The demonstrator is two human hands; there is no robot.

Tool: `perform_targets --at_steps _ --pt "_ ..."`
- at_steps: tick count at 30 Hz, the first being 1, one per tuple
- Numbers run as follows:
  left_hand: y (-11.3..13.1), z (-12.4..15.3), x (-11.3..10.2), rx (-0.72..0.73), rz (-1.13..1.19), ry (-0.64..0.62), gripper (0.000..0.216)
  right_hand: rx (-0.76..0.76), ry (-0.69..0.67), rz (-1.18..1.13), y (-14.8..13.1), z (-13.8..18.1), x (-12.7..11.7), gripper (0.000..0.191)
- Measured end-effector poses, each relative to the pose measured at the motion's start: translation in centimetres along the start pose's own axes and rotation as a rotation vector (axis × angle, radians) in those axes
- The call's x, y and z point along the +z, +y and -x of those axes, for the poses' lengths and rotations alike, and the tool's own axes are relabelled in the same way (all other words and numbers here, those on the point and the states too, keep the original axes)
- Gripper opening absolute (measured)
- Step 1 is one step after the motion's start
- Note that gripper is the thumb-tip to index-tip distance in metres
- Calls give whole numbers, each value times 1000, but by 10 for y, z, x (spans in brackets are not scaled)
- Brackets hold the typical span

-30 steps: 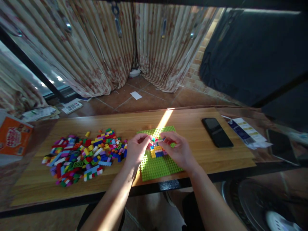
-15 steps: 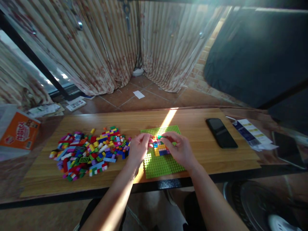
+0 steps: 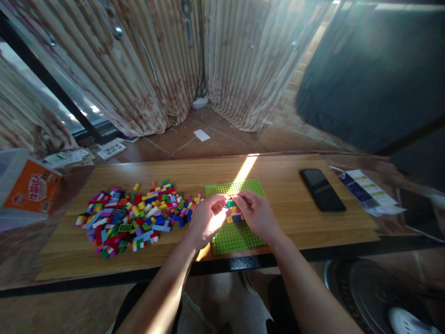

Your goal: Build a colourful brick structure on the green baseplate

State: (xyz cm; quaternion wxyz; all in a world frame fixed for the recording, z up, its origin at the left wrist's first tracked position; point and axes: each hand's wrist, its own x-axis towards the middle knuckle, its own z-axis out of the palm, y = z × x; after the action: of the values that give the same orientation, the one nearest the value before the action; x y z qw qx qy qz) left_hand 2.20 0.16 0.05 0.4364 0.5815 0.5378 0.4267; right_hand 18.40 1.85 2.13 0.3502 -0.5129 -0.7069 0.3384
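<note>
A green studded baseplate (image 3: 238, 241) lies on the wooden table, with a small patch of yellow, blue and orange toy bricks (image 3: 236, 217) built near its middle. Over that patch, the fingertips of both hands come together at a small green toy brick (image 3: 230, 203). My left hand (image 3: 208, 219) has its fingers curled, thumb and forefinger at the brick's left side in bright sunlight. From the right, my right hand (image 3: 256, 214) pinches at the same brick. The fingers hide part of the built patch.
Left of the baseplate spreads a big pile of loose coloured bricks (image 3: 127, 218). A black phone (image 3: 322, 190) lies on the right of the wooden table (image 3: 278, 169), with leaflets (image 3: 370, 190) beyond it. A plastic box with an orange label (image 3: 33, 188) stands at far left.
My left hand has moved in to the right, and its fingertips now meet those of my right hand at the green brick. The whole view has shifted slightly.
</note>
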Motion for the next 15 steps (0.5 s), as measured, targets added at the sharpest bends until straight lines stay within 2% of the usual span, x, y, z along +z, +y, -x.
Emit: perform_targets --at_steps 4,8,12,15 --pt "8 1 -2 15 -116 -21 18 21 -2 -21 2 0 5 22" --pt "5 3 -2 -10 -208 69 12 41 21 -46 7 -1 4 21" --pt "2 8 3 -55 -425 141 10 50 34 -30 9 -2 3 17" --pt "4 11 9 -83 -617 136 12 37 21 20 7 -2 1 17"
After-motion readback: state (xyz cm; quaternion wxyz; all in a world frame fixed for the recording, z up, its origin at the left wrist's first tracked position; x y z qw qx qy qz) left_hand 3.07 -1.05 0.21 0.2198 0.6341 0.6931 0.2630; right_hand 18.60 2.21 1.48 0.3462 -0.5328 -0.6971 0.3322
